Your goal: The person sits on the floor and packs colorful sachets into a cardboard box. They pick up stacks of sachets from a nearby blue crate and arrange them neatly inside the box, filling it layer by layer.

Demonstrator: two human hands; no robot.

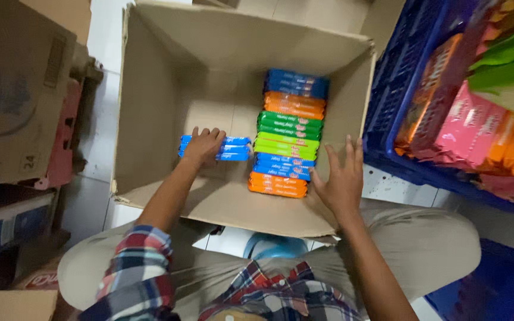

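Packing is partly done: left hand (203, 145) is gripping blue flat snack packets (224, 148) on the open brown cardboard box (150, 89) floor beside one multicoloured packet row (287, 139); right hand (341, 181), open, is bracing the box's right wall; much floor is lying bare.

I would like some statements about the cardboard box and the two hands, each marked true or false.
1. The left hand rests on blue packets inside the cardboard box. True.
2. The right hand holds an orange packet. False: it is open with fingers spread, at the box's right wall, holding nothing.
3. A row of packets in blue, orange and green lies in the box. True.
4. The box is filled to the top. False: much of its floor is bare.
5. A blue crate with more packets stands right of the box. True.
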